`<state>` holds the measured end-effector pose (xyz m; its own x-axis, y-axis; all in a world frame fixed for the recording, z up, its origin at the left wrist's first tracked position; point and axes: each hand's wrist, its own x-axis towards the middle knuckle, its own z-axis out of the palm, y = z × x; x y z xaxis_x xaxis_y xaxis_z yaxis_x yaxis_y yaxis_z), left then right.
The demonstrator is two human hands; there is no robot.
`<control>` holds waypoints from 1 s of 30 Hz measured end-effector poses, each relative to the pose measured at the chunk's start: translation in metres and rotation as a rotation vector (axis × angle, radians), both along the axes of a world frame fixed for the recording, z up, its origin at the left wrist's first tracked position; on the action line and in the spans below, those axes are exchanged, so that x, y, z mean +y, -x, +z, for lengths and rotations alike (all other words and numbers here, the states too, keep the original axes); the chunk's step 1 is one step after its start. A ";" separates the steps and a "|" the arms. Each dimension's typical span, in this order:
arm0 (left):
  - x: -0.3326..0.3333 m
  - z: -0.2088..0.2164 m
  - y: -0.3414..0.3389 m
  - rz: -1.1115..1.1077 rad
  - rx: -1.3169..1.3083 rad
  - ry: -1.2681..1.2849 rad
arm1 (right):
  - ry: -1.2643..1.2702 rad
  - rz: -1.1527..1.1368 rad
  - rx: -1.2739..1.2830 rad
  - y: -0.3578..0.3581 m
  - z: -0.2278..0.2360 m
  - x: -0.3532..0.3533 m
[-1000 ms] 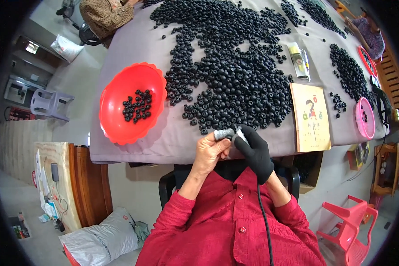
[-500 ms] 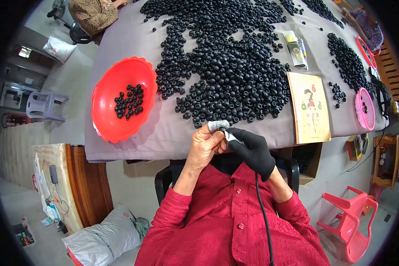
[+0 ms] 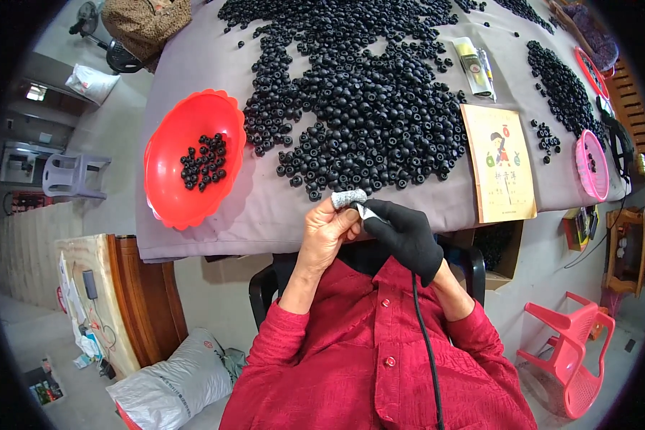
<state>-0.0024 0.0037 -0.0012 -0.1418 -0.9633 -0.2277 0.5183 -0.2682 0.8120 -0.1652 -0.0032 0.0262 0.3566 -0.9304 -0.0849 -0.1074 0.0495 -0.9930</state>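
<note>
Black beads (image 3: 387,115): heaped loose on the grey cloth (image 3: 215,240), ahead of both hands
Red bowl (image 3: 168,165): left of the heap, holding a small cluster of beads
Left hand (image 3: 322,235): bare, grey sleeve (image 3: 349,199) on 1 finger; thumb and fingers bunched, anything between them hidden
Right hand (image 3: 407,236): black-gloved, meeting the left's fingertips; white piece (image 3: 365,212) there, cannot tell if pinched

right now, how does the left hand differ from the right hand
The left hand is mostly bare, with a grey cover on one finger; the right hand wears a black glove. A black cord runs down from the right hand; none shows at the left hand. Both come out of red sleeves and work close together; what lies between them is too hidden to tell.
</note>
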 end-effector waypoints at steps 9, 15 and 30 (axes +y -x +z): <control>-0.001 0.002 0.000 -0.011 -0.011 0.024 | -0.032 0.024 -0.084 0.002 0.001 0.000; 0.000 0.000 0.000 -0.015 0.045 0.027 | -0.037 0.037 -0.070 0.001 0.009 0.000; -0.001 0.000 0.001 -0.005 -0.043 0.034 | 0.007 0.055 0.032 0.004 0.001 -0.005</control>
